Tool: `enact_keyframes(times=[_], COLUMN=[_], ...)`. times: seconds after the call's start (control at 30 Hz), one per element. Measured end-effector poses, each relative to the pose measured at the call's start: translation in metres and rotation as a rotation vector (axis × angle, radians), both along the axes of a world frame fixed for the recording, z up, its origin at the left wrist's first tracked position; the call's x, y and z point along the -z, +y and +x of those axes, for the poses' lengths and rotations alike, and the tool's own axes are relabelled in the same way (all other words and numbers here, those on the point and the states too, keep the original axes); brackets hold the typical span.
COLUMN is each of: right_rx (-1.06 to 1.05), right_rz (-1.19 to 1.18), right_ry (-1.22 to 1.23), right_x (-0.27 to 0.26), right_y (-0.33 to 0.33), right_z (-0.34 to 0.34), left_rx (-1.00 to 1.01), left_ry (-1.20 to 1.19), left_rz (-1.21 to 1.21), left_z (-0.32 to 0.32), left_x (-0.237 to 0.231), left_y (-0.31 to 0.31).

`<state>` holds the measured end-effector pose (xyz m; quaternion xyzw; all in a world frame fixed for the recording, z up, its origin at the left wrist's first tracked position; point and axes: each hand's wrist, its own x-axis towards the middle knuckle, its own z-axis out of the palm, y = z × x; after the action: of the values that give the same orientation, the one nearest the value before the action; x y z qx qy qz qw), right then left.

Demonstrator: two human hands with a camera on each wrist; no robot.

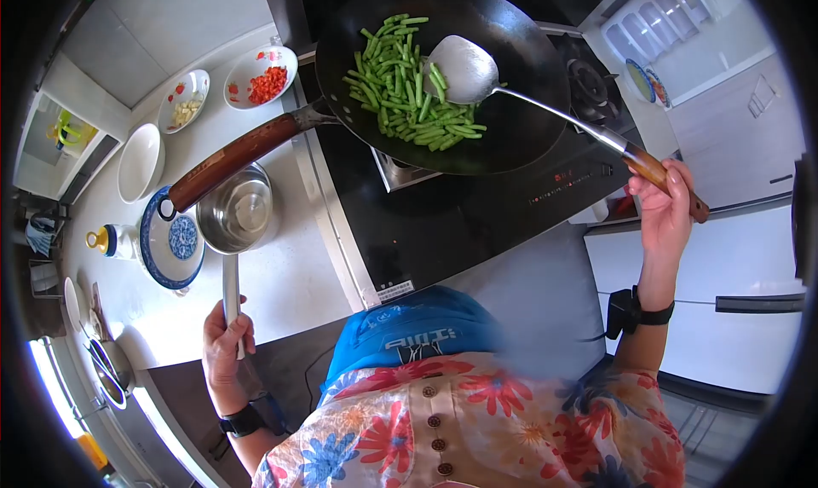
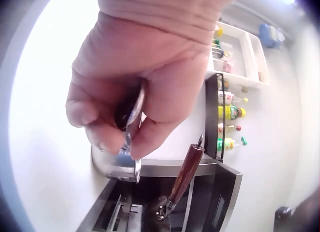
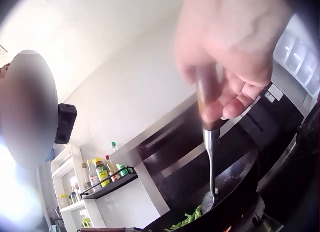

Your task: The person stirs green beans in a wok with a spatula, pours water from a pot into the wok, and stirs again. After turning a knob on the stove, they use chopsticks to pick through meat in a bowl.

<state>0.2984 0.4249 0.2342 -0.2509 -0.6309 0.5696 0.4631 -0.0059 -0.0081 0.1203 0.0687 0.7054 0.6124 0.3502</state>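
Cut green beans [image 1: 396,92] lie heaped on the left side of a dark wok [image 1: 524,104] on the stove. My right hand [image 1: 665,202] grips the wooden handle of a metal spatula [image 1: 464,70], whose blade rests among the beans with a few pieces on it. In the right wrist view, the spatula [image 3: 211,157] slants down into the wok. My left hand [image 1: 226,343] holds the handle of a small steel saucepan [image 1: 243,215] over the white counter. Its pan overlaps the wok's brown handle [image 1: 239,155] in the head view.
Left on the counter [image 1: 298,292] stand a bowl of chopped red pepper [image 1: 268,85], a bowl of pale chopped pieces [image 1: 185,111], a white bowl [image 1: 141,162] and a blue-rimmed plate [image 1: 153,262]. A second burner [image 1: 592,87] lies right of the wok. Bottles [image 3: 102,173] line a wall shelf.
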Motion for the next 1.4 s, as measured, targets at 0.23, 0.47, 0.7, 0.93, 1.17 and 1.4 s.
enact_keyframes(times=[0.23,0.47,0.7,0.93,1.17,1.4], right_rx=[-0.038,-0.1,-0.177,-0.222,-0.211,-0.164], right_rz=[0.008,0.074,0.104,0.095,0.086,0.08], right_ry=[0.068,0.092,0.101,0.097,0.098,0.089], right_x=[0.002,0.004,0.006,0.009,0.011,0.01], right_y=[-0.003,0.002,0.008,0.015,0.022,0.026], right_z=[0.016,0.024,0.025,0.025,0.027,0.029], left_rx=[-0.151,0.088,0.273,0.573,0.771,0.842], left_ry=[0.986,1.387,1.732,1.85,1.842,1.672], left_rz=[-0.608,-0.301,-0.212,-0.462,-0.609,-0.671], left_z=[0.006,0.027,0.0,-0.011,-0.002,-0.011], left_x=[-0.036,-0.077,-0.089,-0.08,-0.081,-0.086], left_y=[0.019,0.145,0.253,0.308,0.319,0.313])
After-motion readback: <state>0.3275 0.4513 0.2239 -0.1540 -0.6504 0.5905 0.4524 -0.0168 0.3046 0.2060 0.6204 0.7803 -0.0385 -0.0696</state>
